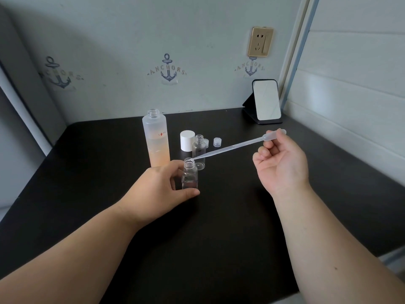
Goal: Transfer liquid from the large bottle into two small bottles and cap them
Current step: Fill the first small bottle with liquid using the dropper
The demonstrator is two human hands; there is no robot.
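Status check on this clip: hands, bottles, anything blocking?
Left hand grips near small bottle, uncapped. Right hand pinches pipette bulb, tip at that bottle's mouth. Large bottle open, second small bottle uncapped behind. Nothing blocking.

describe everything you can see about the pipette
The pipette is a long, thin dropper of clear, soft-looking plastic, with a slim stem widening to a bulb at its far end. It lies at a shallow slant above the table. The right hand pinches the bulb between thumb and fingers. Its narrow tip sits at the open mouth of the small bottle that the left hand holds upright. Whether any liquid is inside the stem cannot be told.
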